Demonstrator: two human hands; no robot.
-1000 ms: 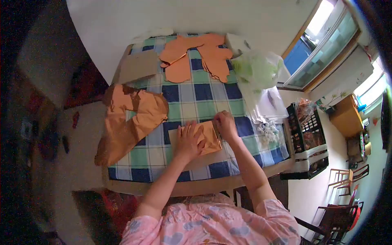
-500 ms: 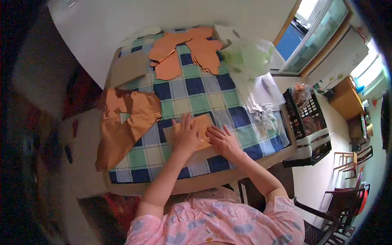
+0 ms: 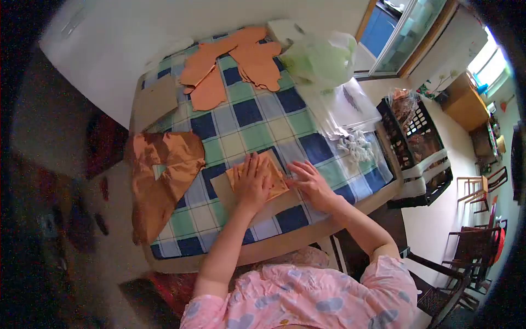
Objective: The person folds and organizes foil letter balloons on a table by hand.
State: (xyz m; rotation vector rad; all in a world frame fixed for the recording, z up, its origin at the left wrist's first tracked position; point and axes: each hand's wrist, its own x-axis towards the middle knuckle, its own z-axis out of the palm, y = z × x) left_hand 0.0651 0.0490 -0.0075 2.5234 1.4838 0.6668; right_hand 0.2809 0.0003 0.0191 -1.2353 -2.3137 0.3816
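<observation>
A small folded orange piece, thin and creased like cloth, lies on a flat tan cardboard sheet near the front of the table. My left hand rests flat across the folded piece, fingers stretched out. At the piece's right edge is my right hand, its fingers spread and fingertips close to the edge. To the left, a crumpled, shiny orange garment-like piece hangs over the table's side. Farther back lie flat, thin orange shapes, partly overlapping.
A checked cloth covers the table. Another cardboard sheet lies at the back left. Clear plastic bags, a greenish bag and white tangled strings sit on the right. Beside the table stands a black crate.
My right hand has lifted off the folded orange piece and shifted right, fingers more spread. My left hand stays flat on it. The camera view has turned slightly.
</observation>
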